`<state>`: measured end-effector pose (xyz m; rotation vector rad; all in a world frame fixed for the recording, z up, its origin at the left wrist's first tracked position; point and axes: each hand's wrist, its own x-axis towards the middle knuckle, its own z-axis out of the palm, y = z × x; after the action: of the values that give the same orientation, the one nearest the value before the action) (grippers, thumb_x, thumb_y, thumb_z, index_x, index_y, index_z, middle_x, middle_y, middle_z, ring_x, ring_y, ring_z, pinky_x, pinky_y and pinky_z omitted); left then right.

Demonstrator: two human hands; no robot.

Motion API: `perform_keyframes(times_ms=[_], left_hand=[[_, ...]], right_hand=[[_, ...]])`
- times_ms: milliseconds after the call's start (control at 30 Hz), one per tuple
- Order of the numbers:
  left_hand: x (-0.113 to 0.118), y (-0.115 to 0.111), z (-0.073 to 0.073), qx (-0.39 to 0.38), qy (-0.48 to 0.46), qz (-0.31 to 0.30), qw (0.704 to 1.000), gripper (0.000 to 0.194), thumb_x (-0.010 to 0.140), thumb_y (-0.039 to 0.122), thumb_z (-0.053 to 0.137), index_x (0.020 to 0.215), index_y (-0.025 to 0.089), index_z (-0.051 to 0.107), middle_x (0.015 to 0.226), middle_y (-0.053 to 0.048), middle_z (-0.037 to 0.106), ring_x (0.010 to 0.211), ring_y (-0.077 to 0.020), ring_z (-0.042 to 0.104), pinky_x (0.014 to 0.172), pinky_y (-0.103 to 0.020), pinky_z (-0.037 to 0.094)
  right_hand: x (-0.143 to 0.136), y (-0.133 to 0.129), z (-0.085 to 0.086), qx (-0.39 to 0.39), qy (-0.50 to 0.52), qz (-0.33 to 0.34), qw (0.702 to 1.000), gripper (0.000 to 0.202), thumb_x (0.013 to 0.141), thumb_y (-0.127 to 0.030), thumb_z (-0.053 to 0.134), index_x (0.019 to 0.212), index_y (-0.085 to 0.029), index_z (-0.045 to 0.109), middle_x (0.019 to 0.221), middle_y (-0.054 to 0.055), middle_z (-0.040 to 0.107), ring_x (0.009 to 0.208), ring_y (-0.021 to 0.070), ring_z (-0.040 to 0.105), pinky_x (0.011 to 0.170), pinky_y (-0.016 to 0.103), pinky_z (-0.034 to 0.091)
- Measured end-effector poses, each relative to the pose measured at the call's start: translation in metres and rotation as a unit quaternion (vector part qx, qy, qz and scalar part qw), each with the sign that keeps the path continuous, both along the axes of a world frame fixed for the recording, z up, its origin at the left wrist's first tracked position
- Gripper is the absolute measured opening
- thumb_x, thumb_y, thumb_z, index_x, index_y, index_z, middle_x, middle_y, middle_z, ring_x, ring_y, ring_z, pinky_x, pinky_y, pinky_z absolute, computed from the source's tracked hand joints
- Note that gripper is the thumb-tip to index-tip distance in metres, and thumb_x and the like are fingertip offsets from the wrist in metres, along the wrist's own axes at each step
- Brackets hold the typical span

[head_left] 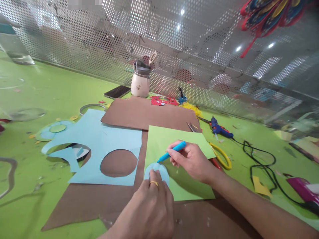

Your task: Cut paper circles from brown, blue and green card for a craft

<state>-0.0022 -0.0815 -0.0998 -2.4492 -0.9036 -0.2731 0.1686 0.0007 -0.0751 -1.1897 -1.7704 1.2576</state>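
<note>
A light blue paper circle (163, 172) lies on the lower left part of a light green sheet (174, 141). My left hand (153, 202), with a gold ring, presses its fingertips flat on the circle. In my right hand (193, 159) is a bright blue pen (171, 151), tilted, its tip at the circle's upper edge. Left of the green sheet lies a light blue sheet (97, 132) with a round hole cut out of it. Brown paper (87, 202) lies under both sheets.
A folded brown sheet (147, 114) lies behind, with a phone (117, 91) and a white jug (140, 83) beyond. At right are yellow-handled scissors (224, 158), a blue glue gun (220, 128) with a black cord, and a magenta tool (300, 189). A perforated metal screen (104, 56) stands at the back.
</note>
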Motion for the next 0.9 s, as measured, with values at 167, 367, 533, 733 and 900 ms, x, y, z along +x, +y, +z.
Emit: perform_keyframes(times_ms=[167,367,533,733,900], left_hand=[[0.000,-0.002,0.005,-0.010,-0.001,0.007,1.000,0.037,0.084,0.021,0.041,0.104,0.005,0.068,0.109,-0.023,0.068,0.100,-0.0355,0.062,0.078,-0.046,0.041],[0.001,-0.003,0.008,-0.037,0.018,0.020,0.999,0.039,0.083,0.023,0.044,0.109,0.004,0.066,0.115,-0.025,0.065,0.105,-0.0377,0.060,0.076,-0.045,0.042],[-0.001,-0.002,0.007,-0.039,0.021,0.014,0.999,0.037,0.083,0.023,0.047,0.107,0.003,0.066,0.112,-0.026,0.066,0.104,-0.0377,0.060,0.075,-0.044,0.043],[-0.001,-0.002,0.014,-0.063,0.043,0.012,0.997,0.036,0.082,0.022,0.048,0.108,0.005,0.066,0.115,-0.026,0.064,0.107,-0.0371,0.060,0.072,-0.043,0.045],[-0.001,0.000,0.012,-0.074,0.060,0.004,0.995,0.037,0.084,0.023,0.044,0.108,0.007,0.066,0.112,-0.024,0.066,0.107,-0.0370,0.060,0.067,-0.040,0.048]], right_hand=[[0.004,-0.002,-0.002,-0.002,0.008,-0.010,1.000,0.018,0.089,-0.035,0.056,0.084,-0.018,0.058,0.064,-0.002,0.055,0.056,0.0109,0.050,0.054,0.026,0.042],[0.007,-0.003,-0.002,-0.002,0.012,-0.013,1.000,0.020,0.090,-0.037,0.055,0.083,-0.018,0.058,0.063,-0.002,0.055,0.055,0.0110,0.050,0.054,0.026,0.042],[0.009,-0.005,-0.002,-0.005,0.010,-0.023,1.000,0.020,0.089,-0.038,0.055,0.085,-0.018,0.058,0.062,-0.003,0.055,0.054,0.0111,0.050,0.053,0.026,0.042],[0.012,-0.010,-0.002,-0.010,0.000,-0.036,0.999,0.020,0.089,-0.038,0.055,0.083,-0.018,0.058,0.062,-0.002,0.056,0.054,0.0112,0.051,0.052,0.025,0.042],[0.015,-0.013,-0.002,-0.004,0.005,-0.036,0.999,0.020,0.089,-0.037,0.055,0.084,-0.019,0.058,0.061,-0.003,0.055,0.052,0.0112,0.051,0.052,0.025,0.043]])
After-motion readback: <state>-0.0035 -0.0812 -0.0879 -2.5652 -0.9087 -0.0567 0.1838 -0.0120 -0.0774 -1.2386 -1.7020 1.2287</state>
